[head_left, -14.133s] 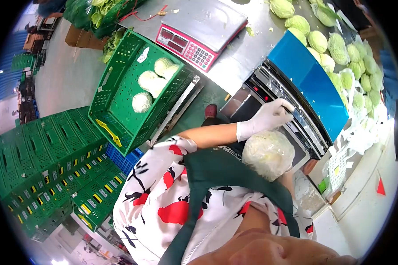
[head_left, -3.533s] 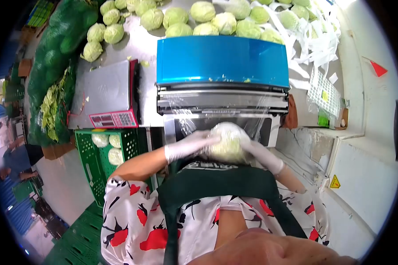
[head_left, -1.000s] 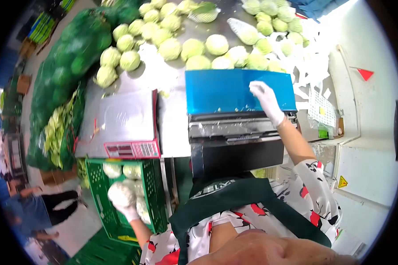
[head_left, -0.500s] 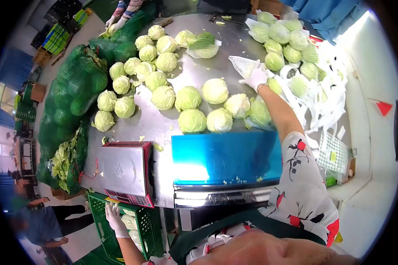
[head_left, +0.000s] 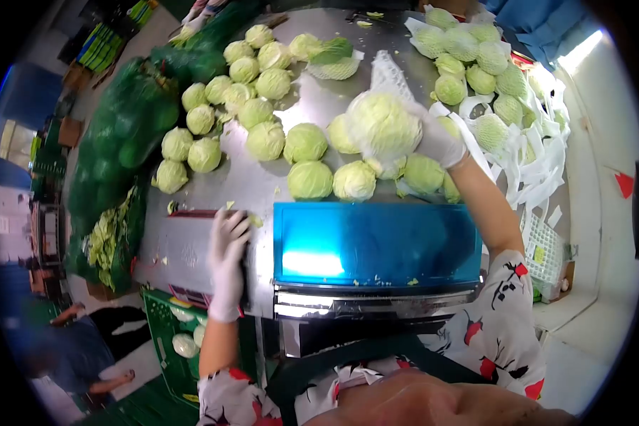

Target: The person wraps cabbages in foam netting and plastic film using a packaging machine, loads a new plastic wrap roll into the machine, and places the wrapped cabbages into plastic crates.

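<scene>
A pale green cabbage [head_left: 383,124] is raised over the metal table, partly in a white foam net sleeve [head_left: 389,74] that trails off its far side. My right hand [head_left: 441,142], in a white glove, grips this cabbage from its right side; some of the fingers are hidden. Over the right edge of the flat weighing scale [head_left: 184,245], my gloved left hand [head_left: 228,245] reaches forward, fingers stretched out and holding nothing. Bare cabbages [head_left: 309,179] stand on the table just beyond a shiny blue panel [head_left: 376,245].
Netted cabbages [head_left: 491,58] are heaped at the far right beside white bags [head_left: 529,167]. Green mesh sacks [head_left: 131,117] line the left side. Below the scale, a green crate [head_left: 165,348] holds wrapped cabbages. Another person [head_left: 74,355] is at lower left; a co-worker's hands show at the top left.
My left hand has risen from beside the crate to the scale's right edge. My right hand, earlier at the foam net, now holds up a cabbage with the net on it.
</scene>
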A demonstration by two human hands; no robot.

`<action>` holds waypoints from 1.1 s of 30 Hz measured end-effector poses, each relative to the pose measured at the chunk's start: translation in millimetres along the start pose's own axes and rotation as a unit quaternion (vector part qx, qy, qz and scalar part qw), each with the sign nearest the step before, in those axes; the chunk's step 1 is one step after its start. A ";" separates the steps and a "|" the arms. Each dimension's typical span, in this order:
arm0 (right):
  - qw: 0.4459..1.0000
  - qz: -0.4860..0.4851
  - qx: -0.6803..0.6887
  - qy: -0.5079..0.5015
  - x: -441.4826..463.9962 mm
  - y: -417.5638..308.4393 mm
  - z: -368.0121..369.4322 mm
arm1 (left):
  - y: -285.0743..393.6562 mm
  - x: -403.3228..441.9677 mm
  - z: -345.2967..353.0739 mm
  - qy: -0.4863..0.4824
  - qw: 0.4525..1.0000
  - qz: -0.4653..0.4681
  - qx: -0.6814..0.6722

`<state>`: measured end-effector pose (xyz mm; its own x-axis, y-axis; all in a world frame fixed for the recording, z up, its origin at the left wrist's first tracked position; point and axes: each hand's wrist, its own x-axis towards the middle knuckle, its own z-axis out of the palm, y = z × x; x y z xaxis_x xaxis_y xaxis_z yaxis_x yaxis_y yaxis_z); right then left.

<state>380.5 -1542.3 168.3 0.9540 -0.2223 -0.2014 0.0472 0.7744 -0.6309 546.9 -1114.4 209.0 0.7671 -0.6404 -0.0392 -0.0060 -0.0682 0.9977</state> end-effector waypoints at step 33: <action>0.862 0.044 -0.504 0.027 37.9 273.4 231.8 | -111.4 -189.8 -111.7 0.334 0.931 0.035 0.142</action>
<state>498.3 -1201.6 161.8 0.9242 -0.2365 -0.2999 -0.3326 -0.1128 -0.9363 473.6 -899.8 111.6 0.9858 -0.0394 0.1631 -0.1673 -0.3056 0.9374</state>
